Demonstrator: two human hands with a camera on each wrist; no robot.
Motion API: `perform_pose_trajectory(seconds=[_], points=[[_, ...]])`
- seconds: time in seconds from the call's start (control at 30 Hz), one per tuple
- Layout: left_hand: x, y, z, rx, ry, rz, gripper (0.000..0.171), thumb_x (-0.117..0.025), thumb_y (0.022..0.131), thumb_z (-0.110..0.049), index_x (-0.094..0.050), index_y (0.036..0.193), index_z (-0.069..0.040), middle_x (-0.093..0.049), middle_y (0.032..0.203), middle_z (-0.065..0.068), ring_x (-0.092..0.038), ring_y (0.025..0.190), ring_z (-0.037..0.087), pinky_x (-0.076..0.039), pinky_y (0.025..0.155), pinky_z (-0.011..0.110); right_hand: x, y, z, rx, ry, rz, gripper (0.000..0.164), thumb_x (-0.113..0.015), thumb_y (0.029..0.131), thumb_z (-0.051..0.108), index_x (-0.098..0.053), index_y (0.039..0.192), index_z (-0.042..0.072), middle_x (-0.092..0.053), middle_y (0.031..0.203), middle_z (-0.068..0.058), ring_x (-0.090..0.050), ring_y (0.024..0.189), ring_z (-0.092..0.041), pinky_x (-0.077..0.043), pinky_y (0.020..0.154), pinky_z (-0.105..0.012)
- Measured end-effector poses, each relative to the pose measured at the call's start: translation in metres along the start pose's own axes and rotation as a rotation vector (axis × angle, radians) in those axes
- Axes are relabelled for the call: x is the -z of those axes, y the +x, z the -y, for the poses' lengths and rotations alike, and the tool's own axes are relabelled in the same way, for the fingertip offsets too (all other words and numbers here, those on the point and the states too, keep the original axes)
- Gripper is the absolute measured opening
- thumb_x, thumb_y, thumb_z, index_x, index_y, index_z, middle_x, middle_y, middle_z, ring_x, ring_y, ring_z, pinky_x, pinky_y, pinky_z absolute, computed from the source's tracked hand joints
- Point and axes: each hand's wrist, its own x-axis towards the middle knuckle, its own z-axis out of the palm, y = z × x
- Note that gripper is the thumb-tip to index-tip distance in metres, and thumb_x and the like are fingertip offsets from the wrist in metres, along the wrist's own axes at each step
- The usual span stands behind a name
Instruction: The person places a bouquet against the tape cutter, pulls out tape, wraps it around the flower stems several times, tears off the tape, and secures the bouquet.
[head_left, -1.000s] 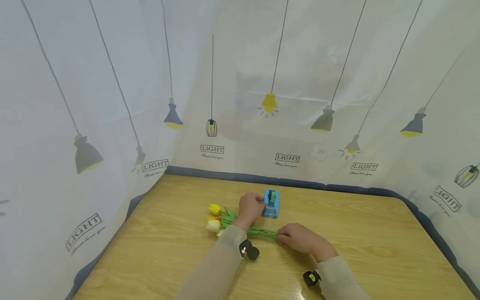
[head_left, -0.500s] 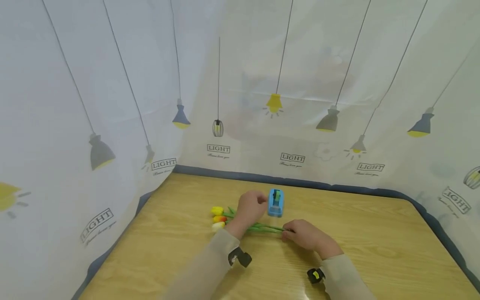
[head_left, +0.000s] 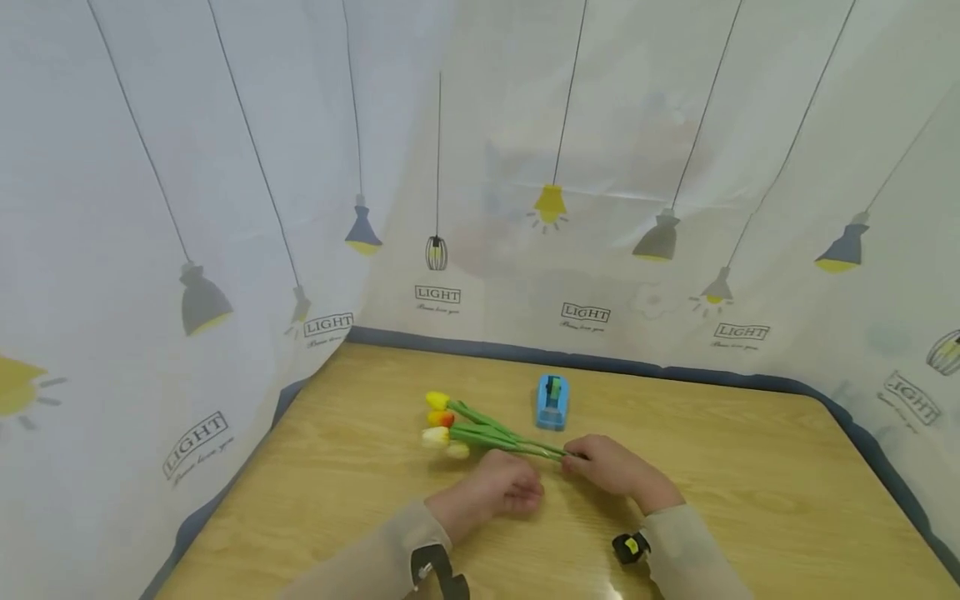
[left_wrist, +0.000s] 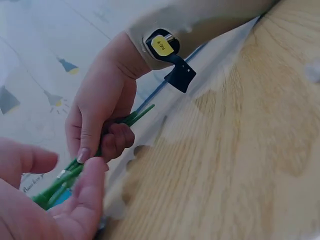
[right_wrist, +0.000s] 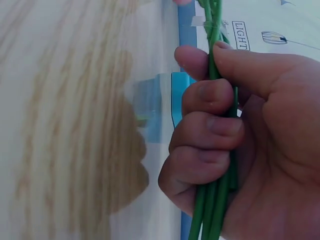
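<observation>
Reference: head view, clock face centred on the blossoms [head_left: 439,420], 12 o'clock toward the back edge of the table [head_left: 360,492].

1. Blossoms. Yellow, orange-red and pale heads form the left end of the tulips [head_left: 483,431]. The stems run toward 3 to 4 o'clock and converge at their right end.

2. Left hand [head_left: 495,486]. Located between 4 and 5 o'clock, on the near side of the stems. Its thumb and fingers are spread apart, with the stems visible beyond the gap in the left wrist view. No grip on the stems is evident.

3. Tape dispenser [head_left: 552,402]. Blue, standing just short of 3 o'clock, on the far side of the stems, apart from both hands.

4. Strip [right_wrist: 198,21]. Pale, apparently tape, lying across the stems just beyond the right fingertips. Whether it encircles them fully cannot be told.

5. Right hand [head_left: 615,467]. Located between 3 and 4 o'clock. Its fingers curl around the lower stems, with the thumb pressing against them; the cut ends project past the little finger.

Recommended handling: hold the stems parallel and firm close to the strip. Draw any free end snugly against the bundle, then press it flat. Avoid twisting the stems or bearing on the blossoms.
</observation>
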Motion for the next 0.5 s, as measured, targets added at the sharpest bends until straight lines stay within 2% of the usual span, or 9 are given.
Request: perform_pose_trajectory(seconds=[0.1, 0.27, 0.37, 0.5], points=[[0.000, 0.009, 0.003, -0.015, -0.161, -0.072, 0.023, -0.067, 0.096, -0.008, -0.067, 0.114, 0.006, -0.074, 0.096, 0.013, -0.074, 0.083, 0.019, -0.067, 0.078, 0.032, 0.001, 0.001, 0.002, 0.003, 0.032, 0.007, 0.027, -0.056, 0.111, 0.023, -0.068, 0.089, 0.013, -0.049, 0.073, 0.004, -0.041, 0.064, -0.010, -0.035, 0.061, -0.025], [-0.006, 0.021, 0.003, -0.039, -0.387, -0.134, 0.036, -0.073, 0.101, -0.022, -0.063, 0.126, 0.003, -0.072, 0.111, 0.017, -0.074, 0.097, 0.021, -0.066, 0.092, 0.035, -0.001, 0.002, 0.003, -0.003, 0.027, -0.020, 0.028, -0.060, 0.110, 0.025, -0.066, 0.086, 0.012, -0.047, 0.071, 0.004, -0.041, 0.063, -0.010, -0.035, 0.060, -0.024], [-0.009, 0.027, 0.002, -0.052, -0.439, -0.177, 0.037, -0.076, 0.100, -0.027, -0.066, 0.122, 0.001, -0.073, 0.107, 0.013, -0.073, 0.093, 0.019, -0.065, 0.092, 0.033, -0.003, 0.004, 0.002, 0.007, 0.002, -0.035, 0.029, -0.062, 0.109, 0.028, -0.065, 0.083, 0.013, -0.045, 0.070, 0.006, -0.042, 0.062, -0.009, -0.036, 0.059, -0.023], [-0.010, 0.033, 0.002, -0.064, -0.418, -0.231, 0.032, -0.080, 0.097, -0.028, -0.070, 0.114, -0.002, -0.074, 0.100, 0.007, -0.073, 0.086, 0.015, -0.065, 0.086, 0.028, -0.003, 0.005, 0.001, 0.018, -0.003, -0.050, 0.029, -0.065, 0.107, 0.029, -0.066, 0.082, 0.014, -0.045, 0.068, 0.007, -0.042, 0.060, -0.007, -0.036, 0.058, -0.022]])
